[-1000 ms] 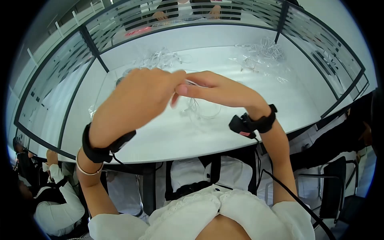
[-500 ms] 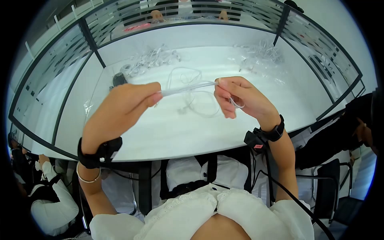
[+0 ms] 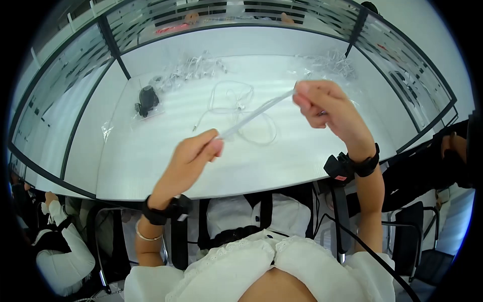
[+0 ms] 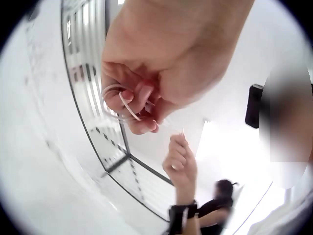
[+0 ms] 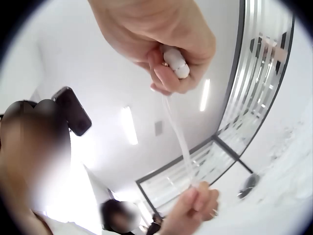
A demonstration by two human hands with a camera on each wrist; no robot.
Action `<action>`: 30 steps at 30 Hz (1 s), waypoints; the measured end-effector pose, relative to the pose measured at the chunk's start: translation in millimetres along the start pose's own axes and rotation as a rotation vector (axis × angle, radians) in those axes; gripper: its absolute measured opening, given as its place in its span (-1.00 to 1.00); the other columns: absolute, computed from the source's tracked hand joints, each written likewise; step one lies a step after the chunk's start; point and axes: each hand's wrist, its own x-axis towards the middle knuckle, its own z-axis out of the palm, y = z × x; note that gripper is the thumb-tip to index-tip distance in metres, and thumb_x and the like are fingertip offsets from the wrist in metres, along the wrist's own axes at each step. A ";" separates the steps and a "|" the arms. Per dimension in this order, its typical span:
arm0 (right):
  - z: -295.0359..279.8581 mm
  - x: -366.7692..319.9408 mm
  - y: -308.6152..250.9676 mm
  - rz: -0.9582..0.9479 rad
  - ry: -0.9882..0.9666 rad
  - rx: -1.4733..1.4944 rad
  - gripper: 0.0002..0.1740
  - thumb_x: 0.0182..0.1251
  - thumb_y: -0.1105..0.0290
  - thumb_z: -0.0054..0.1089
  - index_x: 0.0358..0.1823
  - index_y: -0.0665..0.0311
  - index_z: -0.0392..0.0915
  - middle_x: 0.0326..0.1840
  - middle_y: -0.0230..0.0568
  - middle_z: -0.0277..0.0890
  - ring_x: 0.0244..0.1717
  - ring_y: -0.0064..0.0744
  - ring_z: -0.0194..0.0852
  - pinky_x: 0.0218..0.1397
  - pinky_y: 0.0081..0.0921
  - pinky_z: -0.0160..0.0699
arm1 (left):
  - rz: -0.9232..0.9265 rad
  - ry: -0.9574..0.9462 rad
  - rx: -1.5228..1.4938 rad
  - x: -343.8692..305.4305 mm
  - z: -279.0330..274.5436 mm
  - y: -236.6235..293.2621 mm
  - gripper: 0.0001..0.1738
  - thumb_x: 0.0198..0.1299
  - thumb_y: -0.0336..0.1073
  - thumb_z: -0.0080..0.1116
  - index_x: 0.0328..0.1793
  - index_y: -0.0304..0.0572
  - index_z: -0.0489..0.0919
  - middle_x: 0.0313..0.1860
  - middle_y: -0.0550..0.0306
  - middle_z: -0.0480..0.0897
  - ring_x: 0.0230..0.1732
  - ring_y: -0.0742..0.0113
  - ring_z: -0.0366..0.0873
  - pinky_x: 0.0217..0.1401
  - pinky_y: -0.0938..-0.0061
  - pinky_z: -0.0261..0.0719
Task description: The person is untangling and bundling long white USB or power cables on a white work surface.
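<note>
Cable [image 3: 254, 115] | taut between left hand [image 3: 193, 156] | right hand [image 3: 324, 103] pinching ends

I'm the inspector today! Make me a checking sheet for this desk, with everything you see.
Surface: white table, walled by partitions.
Job's things: white cable stretched between both hands, above the table.
Clutter: small black object at left; clear bags at back right.
Hands: left hand pinches the cable's lower end; right hand grips its upper end.
Cables: loose earphone cable on the table; cable pile behind.
Surroundings: glass partitions; people seated nearby.
</note>
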 end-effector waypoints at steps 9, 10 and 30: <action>14.9 -1.3 -8.3 -0.218 0.179 0.220 -0.58 0.49 0.13 -0.13 -0.56 0.13 0.22 -0.68 -0.64 -0.13 -0.69 -0.79 -0.29 -0.63 -0.69 -0.30 | 0.003 0.204 -0.514 9.9 24.4 0.0 -0.63 0.19 -0.46 0.07 0.15 -0.26 0.42 -0.18 0.24 0.51 -0.50 0.65 0.26 -0.39 0.70 0.26; 15.2 -4.6 -8.1 -0.199 0.198 0.185 -0.58 0.49 0.13 -0.12 -0.57 0.14 0.23 -0.68 -0.63 -0.12 -0.70 -0.78 -0.28 -0.63 -0.68 -0.29 | -0.001 0.182 -0.538 12.7 21.1 -5.5 -0.60 0.17 -0.47 0.09 0.17 -0.26 0.42 -0.13 0.23 0.50 -0.50 0.65 0.26 -0.40 0.70 0.27; -22.6 -65.6 -3.5 0.069 0.211 -0.503 -0.60 0.41 0.18 -0.05 -0.58 0.26 0.36 -0.69 -0.53 0.05 -0.62 -0.72 -0.08 -0.55 -0.68 -0.08 | 0.154 0.033 -0.125 3.4 16.5 9.3 -0.89 0.18 -0.54 0.12 -0.20 -0.35 0.62 -0.19 0.16 0.46 -0.31 0.45 0.35 -0.17 0.61 0.35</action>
